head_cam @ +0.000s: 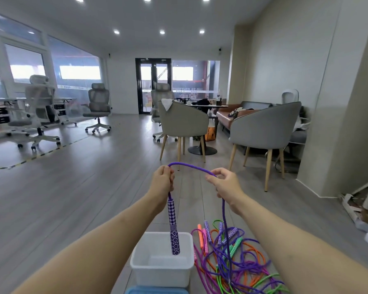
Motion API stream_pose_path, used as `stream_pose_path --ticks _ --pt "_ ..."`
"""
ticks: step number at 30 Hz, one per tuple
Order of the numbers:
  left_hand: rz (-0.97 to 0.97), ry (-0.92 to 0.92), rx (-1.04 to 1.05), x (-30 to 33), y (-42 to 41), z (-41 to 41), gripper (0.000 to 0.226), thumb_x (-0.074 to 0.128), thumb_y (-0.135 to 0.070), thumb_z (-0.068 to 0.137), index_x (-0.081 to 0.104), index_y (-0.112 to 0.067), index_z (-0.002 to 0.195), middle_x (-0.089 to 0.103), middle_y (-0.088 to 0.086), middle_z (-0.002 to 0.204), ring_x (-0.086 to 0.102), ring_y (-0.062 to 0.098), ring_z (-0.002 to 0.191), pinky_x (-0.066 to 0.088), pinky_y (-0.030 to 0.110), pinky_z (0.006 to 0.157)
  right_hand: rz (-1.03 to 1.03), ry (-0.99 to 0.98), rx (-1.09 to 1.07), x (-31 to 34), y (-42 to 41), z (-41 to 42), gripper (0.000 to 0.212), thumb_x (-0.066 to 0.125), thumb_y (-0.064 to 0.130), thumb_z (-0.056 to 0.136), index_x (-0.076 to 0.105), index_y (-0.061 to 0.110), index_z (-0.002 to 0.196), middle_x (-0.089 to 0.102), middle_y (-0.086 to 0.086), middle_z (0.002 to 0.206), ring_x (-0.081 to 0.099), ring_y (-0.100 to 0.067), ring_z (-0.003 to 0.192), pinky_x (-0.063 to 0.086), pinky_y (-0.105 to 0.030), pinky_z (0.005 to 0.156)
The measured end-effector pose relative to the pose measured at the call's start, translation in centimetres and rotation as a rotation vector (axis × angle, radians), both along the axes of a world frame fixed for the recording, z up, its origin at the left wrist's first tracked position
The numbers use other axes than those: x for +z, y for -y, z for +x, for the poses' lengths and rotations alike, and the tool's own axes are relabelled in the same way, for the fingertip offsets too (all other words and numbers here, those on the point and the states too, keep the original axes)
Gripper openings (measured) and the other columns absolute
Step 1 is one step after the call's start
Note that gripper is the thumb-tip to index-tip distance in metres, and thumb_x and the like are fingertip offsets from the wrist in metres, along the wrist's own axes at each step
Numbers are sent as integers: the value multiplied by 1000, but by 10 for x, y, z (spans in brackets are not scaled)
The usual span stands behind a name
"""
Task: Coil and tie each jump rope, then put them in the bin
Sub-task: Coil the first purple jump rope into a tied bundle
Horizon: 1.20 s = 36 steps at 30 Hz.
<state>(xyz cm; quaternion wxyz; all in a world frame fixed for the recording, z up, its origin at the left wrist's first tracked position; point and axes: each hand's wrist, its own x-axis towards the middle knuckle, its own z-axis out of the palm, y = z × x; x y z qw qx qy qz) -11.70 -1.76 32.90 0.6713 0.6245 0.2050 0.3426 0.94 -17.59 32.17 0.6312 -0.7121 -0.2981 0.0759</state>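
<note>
- Purple rope (pixel 191 167) up in both your hands, arched between them; its patterned handle (pixel 174 228) hangs straight down from your left hand (pixel 162 179), tip dangling over the open white bin (pixel 160 279) on the floor (pixel 72 187).
- Left hand: fingers clenched round the rope just above the handle. Right hand (pixel 223 184): thumb and forefinger pinching the rope, other fingers loosely curled; rope drops from it down into the pile.
- Pile of ropes (pixel 238 262), purple, orange, green and pink mixed, lies on the floor touching the bin's right side, strands crossing all over.
- Nothing coiled yet by the look of it; bin appears to hold nothing.
- Risk 1: the tail of your rope runs into that tangle. Pull hard and you'll likely drag other ropes up with it or tighten a snarl. Feed it slowly and shake it loose.
- Risk 2: the right pinch is light. Rope could slip through and you lose the loop.
- Risk 3: the hanging handle may swing, knock the bin rim, or drop in untied if the left grip slackens.
- Risk 4: uneven loops from a wide hand gap would make a sloppy coil that won't tie.
- Blue thing (pixel 157 290) at the bottom edge, just in front of the bin; can't tell what it is.
</note>
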Motion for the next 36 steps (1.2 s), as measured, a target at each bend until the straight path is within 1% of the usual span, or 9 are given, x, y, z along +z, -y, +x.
stream_pose_path --ticks 5,9,12,16,21,25,29,32,36 --pt "-82 51 93 2 -11 -2 33 34 -22 112 58 -11 92 46 -1 66 36 9 55 34 23 53 -11 -83 -58 -19 14 8 24 64 39 99 63 16 101 53 -1 72 43 -13 58 38 -26 49" --pt "-76 5 5 -9 -8 -1 30 42 -18 110 66 -4 98 54 2 74 44 12 62 41 25 58 64 -163 -187 -20 3 7 15 57 24 104 64 12 102 57 -4 80 49 -14 65 42 -26 56" --pt "-94 -19 -75 -10 0 2 27 49 -16 108 70 -1 111 53 5 80 49 15 67 49 28 66 162 -231 -140 -9 -11 -1 13 53 11 103 65 10 107 59 -6 83 49 -16 64 43 -27 57" --pt "-73 -36 -119 -6 13 4 24 53 -16 106 69 -3 116 55 7 79 55 18 73 57 30 75 195 -196 -26 1 -22 -14 16 54 8 102 67 15 110 63 -5 87 54 -18 71 49 -29 64" --pt "-71 -51 -159 -7 20 5 22 54 -16 105 70 -5 115 59 10 87 60 22 82 60 42 90 122 -44 81 4 -18 -25 18 59 14 102 70 22 114 68 -1 94 60 -16 79 50 -27 67" --pt "-35 -70 -188 -10 22 4 21 55 -16 105 71 -6 114 61 11 90 62 23 85 61 43 90 104 -17 104 4 -13 -29 21 58 13 103 71 28 110 71 -1 97 63 -17 84 52 -25 69" --pt "15 -82 -212 -11 23 7 22 55 -15 105 69 -12 121 66 11 96 66 23 88 62 36 84 62 0 126 4 -12 -35 26 53 8 104 71 26 111 70 1 99 63 -14 91 50 -22 72" --pt "27 -91 -223 -11 25 9 22 53 -16 106 71 -10 117 66 11 98 65 23 89 59 30 79 69 37 110 4 -13 -36 20 58 11 102 70 27 106 72 1 99 66 -15 91 51 -24 71" --pt "17 -89 -222 -11 27 12 27 50 -22 108 72 -10 116 62 11 94 59 22 87 57 29 77 52 39 92 3 -14 -36 9 67 12 97 70 19 102 73 -1 95 69 -14 84 53 -25 66"
